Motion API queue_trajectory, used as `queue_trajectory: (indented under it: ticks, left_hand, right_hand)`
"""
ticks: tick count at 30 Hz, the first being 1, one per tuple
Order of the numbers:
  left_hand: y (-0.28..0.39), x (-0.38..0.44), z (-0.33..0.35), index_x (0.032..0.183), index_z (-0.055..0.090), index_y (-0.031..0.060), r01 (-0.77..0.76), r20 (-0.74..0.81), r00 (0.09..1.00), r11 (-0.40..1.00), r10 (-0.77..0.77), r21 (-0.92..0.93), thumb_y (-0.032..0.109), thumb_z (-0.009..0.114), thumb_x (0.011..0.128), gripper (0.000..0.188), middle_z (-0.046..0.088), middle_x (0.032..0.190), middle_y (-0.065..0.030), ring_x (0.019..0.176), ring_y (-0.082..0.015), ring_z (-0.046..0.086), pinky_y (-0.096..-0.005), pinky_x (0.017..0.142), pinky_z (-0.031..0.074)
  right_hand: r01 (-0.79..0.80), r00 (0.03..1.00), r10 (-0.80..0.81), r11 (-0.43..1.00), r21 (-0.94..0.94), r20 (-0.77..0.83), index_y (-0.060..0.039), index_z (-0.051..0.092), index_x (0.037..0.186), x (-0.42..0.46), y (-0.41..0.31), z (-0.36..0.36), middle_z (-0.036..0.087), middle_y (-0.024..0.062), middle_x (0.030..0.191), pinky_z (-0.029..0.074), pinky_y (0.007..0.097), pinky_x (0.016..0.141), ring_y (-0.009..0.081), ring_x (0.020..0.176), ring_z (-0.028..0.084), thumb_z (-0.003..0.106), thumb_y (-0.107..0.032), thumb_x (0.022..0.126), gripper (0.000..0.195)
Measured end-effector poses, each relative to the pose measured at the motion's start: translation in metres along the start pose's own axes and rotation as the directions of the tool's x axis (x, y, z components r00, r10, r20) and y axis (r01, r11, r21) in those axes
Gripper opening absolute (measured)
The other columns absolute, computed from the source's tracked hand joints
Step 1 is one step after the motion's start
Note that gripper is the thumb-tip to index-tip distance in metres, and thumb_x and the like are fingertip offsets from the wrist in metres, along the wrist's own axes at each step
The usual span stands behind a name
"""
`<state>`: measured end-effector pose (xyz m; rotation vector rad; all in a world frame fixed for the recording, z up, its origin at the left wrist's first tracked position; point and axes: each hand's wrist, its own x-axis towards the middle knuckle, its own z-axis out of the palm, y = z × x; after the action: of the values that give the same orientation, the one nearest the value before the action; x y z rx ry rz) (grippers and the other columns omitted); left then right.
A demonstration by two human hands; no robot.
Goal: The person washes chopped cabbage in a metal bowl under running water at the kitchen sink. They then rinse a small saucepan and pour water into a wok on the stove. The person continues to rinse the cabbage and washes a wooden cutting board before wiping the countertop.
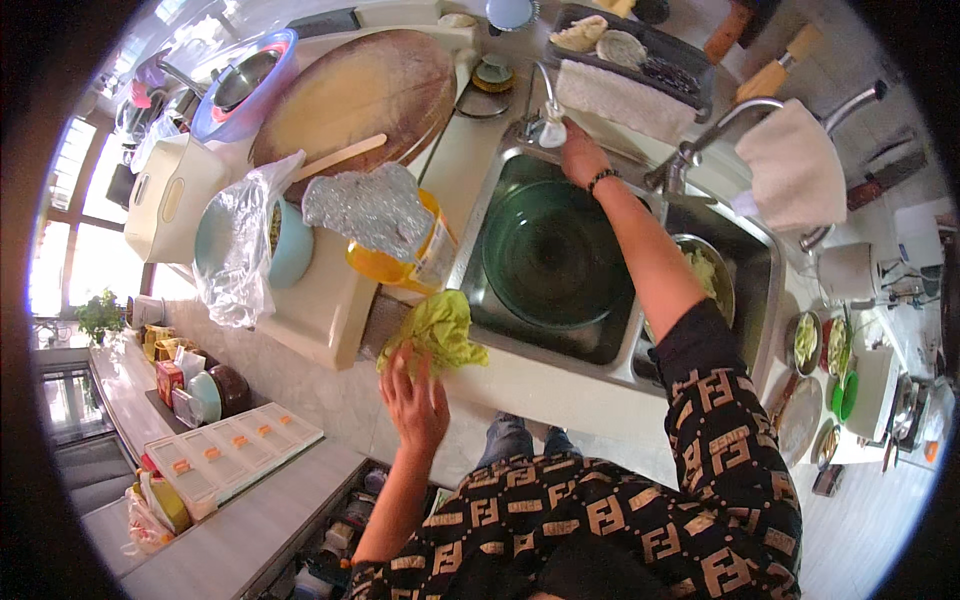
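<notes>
My left hand [415, 399] is at the near edge of the counter, its fingers against a crumpled light-green cloth or leafy bundle [437, 330]; whether it grips this is hard to tell. My right hand [583, 154] reaches across the sink to the small curved tap [550, 101], by its white spout end [553, 131]. The fingers are partly hidden, so their hold is unclear. Below that arm, a large dark-green basin [555, 255] sits in the left bowl of the steel double sink [480, 296]. A metal bowl with pale shredded food [701, 270] is in the right bowl.
Left of the sink stand an orange-yellow container [431, 262] under silvery wrap [367, 210], a light-blue bowl [292, 244] with clear plastic, and a round wooden board [360, 97]. A larger faucet [679, 165] rises behind the sink, near a hanging beige cloth [795, 169].
</notes>
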<state>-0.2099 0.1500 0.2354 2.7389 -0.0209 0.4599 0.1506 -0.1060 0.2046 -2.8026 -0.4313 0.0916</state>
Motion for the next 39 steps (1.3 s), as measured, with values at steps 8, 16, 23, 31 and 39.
queue_trajectory:
  ticks: [8, 16, 23, 31, 39]
  left_hand:
    - [0.010, -0.031, -0.005, 0.102, 0.058, 0.0039, 0.051, 0.085, 0.996, 0.986, -0.038, -0.158, 0.001, 0.052, 0.075, 0.027, 0.051, 0.113, -0.0138, 0.107, -0.0344, 0.046, -0.0417, 0.091, 0.036]
    - [0.021, -0.013, 0.006, 0.102, 0.056, 0.0024, -0.005, 0.075, 0.997, 0.959, 0.028, -0.284, -0.002, 0.051, 0.075, 0.028, 0.055, 0.104, -0.0144, 0.099, -0.0332, 0.051, -0.0403, 0.085, 0.041]
    - [0.089, 0.028, 0.038, 0.109, 0.054, 0.0035, 0.022, 0.313, 0.933, 0.835, 0.181, -0.550, 0.001, 0.052, 0.077, 0.032, 0.055, 0.107, -0.0155, 0.103, -0.0329, 0.050, -0.0384, 0.086, 0.041]
    - [0.242, 0.064, 0.141, 0.133, 0.027, 0.0106, 0.562, 0.656, 0.690, 0.345, 0.306, -0.752, 0.013, 0.061, 0.078, 0.065, 0.030, 0.134, -0.0136, 0.119, -0.0310, 0.038, -0.0388, 0.093, 0.036]
    - [0.300, 0.103, 0.326, 0.138, -0.007, 0.0139, -0.029, 0.775, 0.577, 0.954, 0.259, -0.297, 0.045, 0.079, 0.054, 0.124, -0.004, 0.141, -0.0245, 0.131, -0.0385, 0.008, -0.0422, 0.105, 0.021]
  right_hand:
    - [0.217, 0.968, -0.247, 0.907, -0.360, -0.037, -0.0108, 0.037, 0.125, 0.096, 0.043, 0.069, 0.042, 0.0153, 0.123, 0.036, 0.0374, 0.091, 0.0305, 0.110, 0.042, 0.042, -0.023, 0.081, 0.046]
    - [0.120, 0.981, -0.023, 0.852, -0.510, 0.192, -0.0081, 0.033, 0.129, 0.013, -0.011, 0.015, 0.035, 0.0081, 0.134, 0.033, 0.0419, 0.097, 0.0258, 0.126, 0.030, 0.039, -0.012, 0.084, 0.046]
    - [0.111, 0.988, -0.133, 0.967, -0.228, -0.080, -0.0084, 0.035, 0.128, -0.073, 0.018, 0.027, 0.038, 0.0079, 0.133, 0.035, 0.0427, 0.096, 0.0267, 0.123, 0.033, 0.046, -0.016, 0.083, 0.047]
    - [-0.578, 0.663, 0.748, 0.528, 0.622, -0.019, -0.0086, 0.034, 0.131, -0.332, 0.217, 0.048, 0.043, 0.0130, 0.128, 0.043, 0.0421, 0.088, 0.0304, 0.112, 0.046, 0.059, -0.024, 0.081, 0.057]
    - [-0.569, 0.372, 0.666, -0.388, 0.726, 0.647, -0.0168, 0.012, 0.139, -0.372, 0.284, 0.038, 0.012, 0.0107, 0.143, 0.034, 0.0565, 0.089, 0.0358, 0.128, 0.017, 0.060, -0.042, 0.077, 0.082]
